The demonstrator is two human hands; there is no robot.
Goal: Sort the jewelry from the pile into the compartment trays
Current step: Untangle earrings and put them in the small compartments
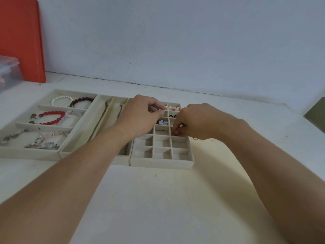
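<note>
Up close, both hands work over the grid tray (161, 162) on the white counter (158, 199). The left hand (140, 115) curls its fingers, pinching a small piece (159, 109) above the far cells, and hides most of that corner. The right hand (195, 120) has its fingertips (175, 132) pinched together at a right-column cell; what they hold is too small to tell. Beside the grid lies a long-slot tray (70, 150) with chains (103, 113), crossed by the left forearm. Farther left, a three-row tray (28, 153) holds a pearl bracelet (61, 100), a red bracelet (51, 118) and mixed beads (35, 140). An orange board (21, 39) and a clear box (8, 71) stand at the far left.
</note>
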